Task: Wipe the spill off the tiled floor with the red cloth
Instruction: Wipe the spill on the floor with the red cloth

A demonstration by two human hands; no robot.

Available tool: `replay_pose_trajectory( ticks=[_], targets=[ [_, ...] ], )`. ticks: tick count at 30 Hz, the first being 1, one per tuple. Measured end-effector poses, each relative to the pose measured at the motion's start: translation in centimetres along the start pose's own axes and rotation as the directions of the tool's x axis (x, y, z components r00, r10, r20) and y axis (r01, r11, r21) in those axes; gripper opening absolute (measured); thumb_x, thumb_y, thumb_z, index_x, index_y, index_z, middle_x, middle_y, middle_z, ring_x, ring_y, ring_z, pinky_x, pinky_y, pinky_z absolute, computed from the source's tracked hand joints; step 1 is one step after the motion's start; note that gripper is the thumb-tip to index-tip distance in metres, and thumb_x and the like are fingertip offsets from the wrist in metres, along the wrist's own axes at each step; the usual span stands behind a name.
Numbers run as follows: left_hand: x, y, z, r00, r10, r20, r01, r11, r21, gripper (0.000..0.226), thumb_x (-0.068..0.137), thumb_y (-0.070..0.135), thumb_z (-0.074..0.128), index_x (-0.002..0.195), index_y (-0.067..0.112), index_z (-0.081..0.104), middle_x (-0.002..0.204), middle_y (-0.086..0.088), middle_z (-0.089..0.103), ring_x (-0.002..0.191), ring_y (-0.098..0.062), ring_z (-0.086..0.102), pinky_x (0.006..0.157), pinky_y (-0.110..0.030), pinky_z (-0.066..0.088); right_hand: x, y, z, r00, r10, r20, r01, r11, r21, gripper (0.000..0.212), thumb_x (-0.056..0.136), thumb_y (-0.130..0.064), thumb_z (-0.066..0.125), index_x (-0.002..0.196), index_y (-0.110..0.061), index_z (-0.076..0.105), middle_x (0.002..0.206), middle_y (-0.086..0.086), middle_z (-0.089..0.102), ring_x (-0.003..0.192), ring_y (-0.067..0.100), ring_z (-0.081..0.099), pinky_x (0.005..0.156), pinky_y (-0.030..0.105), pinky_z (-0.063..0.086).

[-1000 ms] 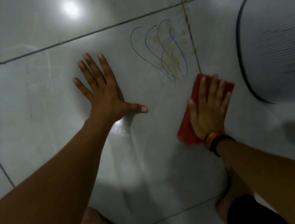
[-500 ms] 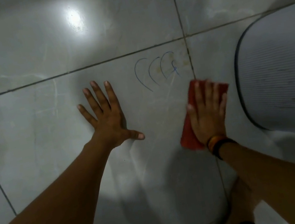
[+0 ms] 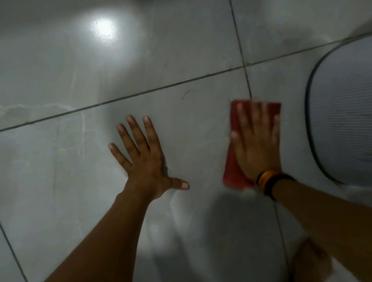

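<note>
The tiled floor (image 3: 68, 186) fills the view: large pale glossy tiles with faint veining, dark grout lines crossing, and a bright lamp reflection (image 3: 103, 29) on the far tile. At the right edge lies a grey ribbed mat (image 3: 361, 110) with a dark rounded border, well apart from the left hand and just right of the cloth.

Both bare forearms reach in from the near edge. The left hand (image 3: 145, 163) lies flat on the tile, fingers spread wide and thumb pointing right, holding nothing; it seems to prop the person's weight. The right hand (image 3: 256, 145), with a dark and orange wristband (image 3: 273, 181), presses palm-down with fingers nearly straight on the red cloth (image 3: 232, 165), pinning it to the floor rather than gripping it. The hand and the cloth's far edge are blurred.

The red cloth is folded into a long pad, lying over the grout line between two tiles, its far end just short of the crossing of lines. Only a short faint dark mark (image 3: 185, 94) shows on the tile beyond it; whether any spill is left under the cloth I cannot tell.

The cloth looks soft, light and limp, so it will bunch or slide out if pushed from one edge. On so slick a tile, a flat palm across its middle, fingers spread toward the leading end, should keep it down.
</note>
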State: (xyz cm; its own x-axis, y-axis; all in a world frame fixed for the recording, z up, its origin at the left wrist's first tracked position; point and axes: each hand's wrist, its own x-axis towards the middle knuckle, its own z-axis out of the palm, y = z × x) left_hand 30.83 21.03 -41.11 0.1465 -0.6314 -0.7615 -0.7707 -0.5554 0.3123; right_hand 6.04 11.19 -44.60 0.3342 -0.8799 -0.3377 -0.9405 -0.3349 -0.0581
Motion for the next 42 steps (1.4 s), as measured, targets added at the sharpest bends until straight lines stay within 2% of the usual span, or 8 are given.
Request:
replay_pose_trajectory(
  ticks=[5,7,11,18,25,32,39,42],
  targets=[
    [0.2,-0.1,0.1,1.000,-0.009,-0.002,0.009,1.000,0.010,0.186,0.035,0.091,0.081,0.150,0.020,-0.047,0.152,-0.018,-0.058,0.131,-0.037,-0.063,0.102,-0.064,-0.040,11.2,-5.4,-2.3,0.967,0.205,-0.154,-0.193,0.977,0.092,0.067,0.104,-0.049,0.020,0.165,-0.024,0.012,0.173,0.010,0.011,0.160,0.035,0.008,0.125,0.064,0.009],
    [0.2,0.0,0.0,1.000,-0.018,0.005,0.018,1.000,0.007,0.186,0.035,0.091,0.081,0.152,0.019,-0.046,0.155,-0.021,-0.056,0.133,-0.039,-0.061,0.102,-0.064,-0.040,11.1,-8.4,-1.8,0.986,-0.071,-0.151,0.071,0.997,-0.006,0.066,0.104,-0.047,0.025,0.165,-0.025,0.011,0.173,0.010,0.012,0.160,0.036,0.009,0.126,0.064,0.009],
    [0.0,0.3,-0.3,0.999,-0.030,0.029,0.029,0.999,0.015,0.186,0.038,0.091,0.081,0.152,0.016,-0.044,0.152,-0.020,-0.058,0.135,-0.041,-0.059,0.106,-0.069,-0.034,3.4,-6.5,0.2,0.778,-0.626,0.061,0.627,0.765,-0.147,0.069,0.106,-0.048,0.032,0.165,-0.029,0.001,0.174,0.008,0.004,0.161,0.031,-0.001,0.127,0.062,0.007],
    [0.0,0.0,-0.2,1.000,-0.013,0.027,0.013,1.000,0.013,0.185,0.038,0.088,0.083,0.154,0.016,-0.041,0.149,-0.017,-0.061,0.131,-0.038,-0.062,0.105,-0.068,-0.035,4.7,-3.0,-0.9,0.993,0.119,-0.015,-0.118,0.992,0.034,0.067,0.106,-0.052,0.018,0.165,-0.024,0.003,0.174,0.011,0.002,0.161,0.034,0.000,0.126,0.064,0.005],
    [0.0,-0.2,0.1,1.000,-0.008,-0.003,0.009,1.000,0.028,0.185,0.039,0.087,0.084,0.155,0.014,-0.040,0.156,-0.022,-0.053,0.135,-0.042,-0.056,0.104,-0.068,-0.035,3.8,-7.8,0.3,0.863,-0.505,0.028,0.505,0.859,-0.084,0.068,0.106,-0.049,0.030,0.165,-0.029,0.001,0.174,0.010,0.004,0.161,0.034,0.003,0.126,0.063,0.009],
    [-0.1,-0.2,0.7,0.997,0.027,-0.073,-0.024,0.999,0.030,0.185,0.039,0.082,0.088,0.159,0.011,-0.032,0.163,-0.027,-0.042,0.149,-0.053,-0.038,0.109,-0.073,-0.027,-8.9,0.7,3.3,0.999,0.038,0.029,-0.038,0.999,-0.018,0.068,0.108,-0.047,0.028,0.165,-0.019,0.006,0.173,0.015,0.002,0.160,0.036,0.000,0.125,0.066,0.008],
    [-1.8,-1.2,3.3,0.956,0.117,-0.270,-0.106,0.993,0.055,0.166,0.054,0.084,0.082,0.165,0.007,-0.015,0.168,-0.033,-0.025,0.154,-0.056,-0.024,0.117,-0.077,-0.015,-15.4,-0.9,6.8,0.880,-0.459,0.123,0.469,0.881,-0.068,0.071,0.105,-0.051,0.029,0.163,-0.031,-0.005,0.173,0.009,0.007,0.159,0.035,0.007,0.125,0.063,0.009],
    [-5.0,-2.0,6.7,0.944,0.110,-0.312,-0.111,0.994,0.014,0.143,0.074,0.083,0.068,0.167,0.007,-0.010,0.170,-0.030,-0.021,0.156,-0.053,-0.022,0.119,-0.071,-0.015,-15.0,0.1,6.3,1.000,0.010,0.021,-0.010,1.000,-0.011,0.068,0.107,-0.049,0.025,0.165,-0.025,-0.001,0.173,0.012,0.002,0.160,0.035,0.003,0.128,0.060,0.002]
  ],
)
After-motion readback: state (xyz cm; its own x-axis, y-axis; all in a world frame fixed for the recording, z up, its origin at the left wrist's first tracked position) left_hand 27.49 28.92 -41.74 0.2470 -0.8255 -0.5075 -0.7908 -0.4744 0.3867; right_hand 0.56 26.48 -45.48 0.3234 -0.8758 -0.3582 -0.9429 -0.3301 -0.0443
